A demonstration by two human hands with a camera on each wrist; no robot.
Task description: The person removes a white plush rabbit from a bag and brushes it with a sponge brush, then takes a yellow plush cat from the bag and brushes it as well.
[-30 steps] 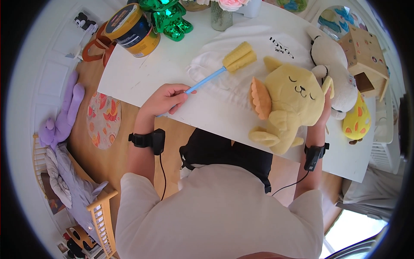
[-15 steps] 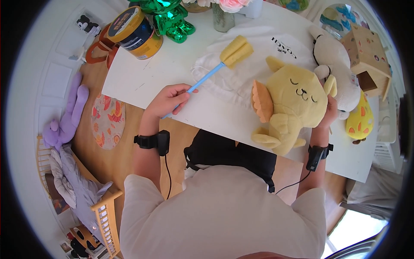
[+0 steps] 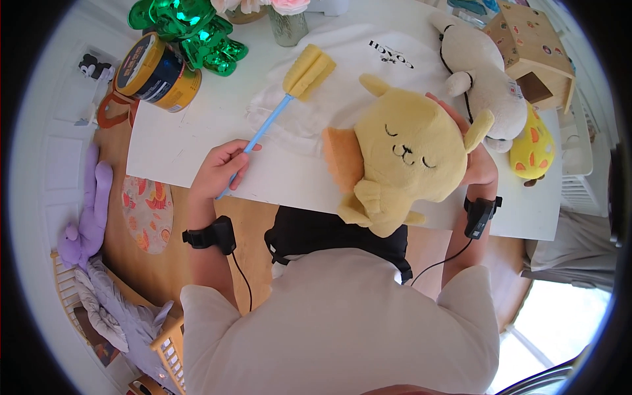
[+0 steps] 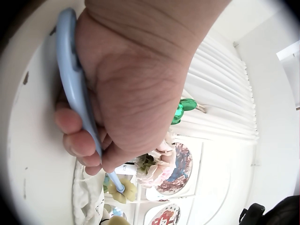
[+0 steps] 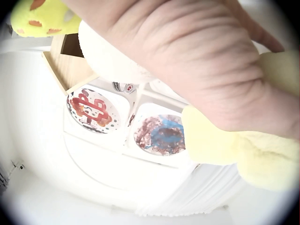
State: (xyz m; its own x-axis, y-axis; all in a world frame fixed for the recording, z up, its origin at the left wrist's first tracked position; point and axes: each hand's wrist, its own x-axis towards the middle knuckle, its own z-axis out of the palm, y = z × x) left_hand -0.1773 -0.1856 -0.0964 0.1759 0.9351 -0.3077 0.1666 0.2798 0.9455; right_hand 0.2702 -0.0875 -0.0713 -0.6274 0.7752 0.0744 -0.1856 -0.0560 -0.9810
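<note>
My left hand (image 3: 224,170) grips the light-blue handle of a sponge brush (image 3: 268,122). Its yellow sponge head (image 3: 309,71) points away from me, over the white cloth. In the left wrist view the fingers (image 4: 79,143) curl round the blue handle (image 4: 70,79). A pale yellow plush dog (image 3: 408,148) with closed stitched eyes leans at the table's near edge, facing up. Behind its head my right hand (image 3: 480,164) holds it, the fingers partly hidden. An orange scalloped piece (image 3: 343,158) shows at the plush's side.
A white table (image 3: 164,145) bears a white cloth with black lettering (image 3: 368,46), a yellow-and-navy tub (image 3: 158,74), a shiny green figure (image 3: 210,49) and a glass vase (image 3: 288,27). To the right are a white plush (image 3: 474,62), a wooden house (image 3: 536,59) and a yellow spotted plush (image 3: 532,145).
The head view has shifted, so the table things sit further left. The plush dog has tilted, and my right hand has moved up behind its head. My left hand keeps its grip on the brush.
</note>
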